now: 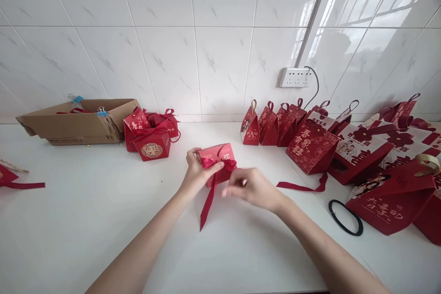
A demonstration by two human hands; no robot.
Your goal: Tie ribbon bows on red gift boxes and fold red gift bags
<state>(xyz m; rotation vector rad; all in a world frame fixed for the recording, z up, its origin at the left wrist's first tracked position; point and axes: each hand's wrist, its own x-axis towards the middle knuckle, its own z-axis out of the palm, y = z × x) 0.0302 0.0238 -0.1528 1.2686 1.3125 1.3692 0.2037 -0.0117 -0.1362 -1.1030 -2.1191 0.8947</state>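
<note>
A small red gift box (223, 152) with pale printed characters stands on the white table, its upper part tilted toward me. A dark red satin ribbon (207, 206) is tied across its front in a bow, one tail hanging down onto the table. My left hand (198, 167) grips the box from the left, thumb pressed over the bow's middle and fingers behind. Just right of the bow is my right hand (251, 188), slightly blurred, its fingers curled in toward the thumb. What those fingertips hold, if anything, I cannot make out.
Several ribboned red boxes (154, 147) stand left of centre beside a cardboard box (86, 121) with blue clips. Many handled red gift boxes (310, 147) crowd the right side. Nearby lie a loose ribbon (303, 187) and a black ring (345, 217). A power socket (295, 77) is on the tiled wall.
</note>
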